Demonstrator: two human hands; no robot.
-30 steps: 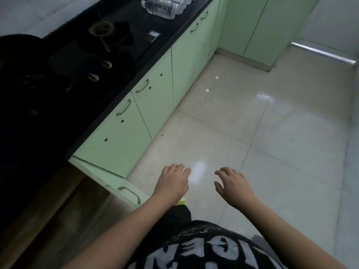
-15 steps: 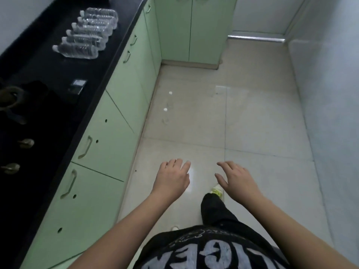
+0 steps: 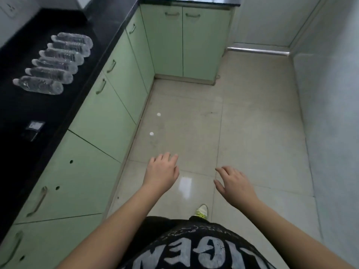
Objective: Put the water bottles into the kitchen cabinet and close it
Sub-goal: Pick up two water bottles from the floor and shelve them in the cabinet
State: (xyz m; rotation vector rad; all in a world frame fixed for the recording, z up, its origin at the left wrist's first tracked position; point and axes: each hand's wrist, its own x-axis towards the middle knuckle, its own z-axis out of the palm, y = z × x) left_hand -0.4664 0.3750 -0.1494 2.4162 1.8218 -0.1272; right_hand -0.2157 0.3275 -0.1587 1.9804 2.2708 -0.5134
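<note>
Black counter (image 3: 48, 117) runs up the frame's left side, and on it, upper left, six bottles (image 3: 52, 62) lie on their sides in a touching row. Green cabinets (image 3: 108, 113) below it have their doors closed. Both hands hover low in the centre over the floor (image 3: 252, 123), well apart from the bottles: left hand (image 3: 162, 174) and right hand (image 3: 234, 186) hold nothing, fingers relaxed and loosely spread.
</note>
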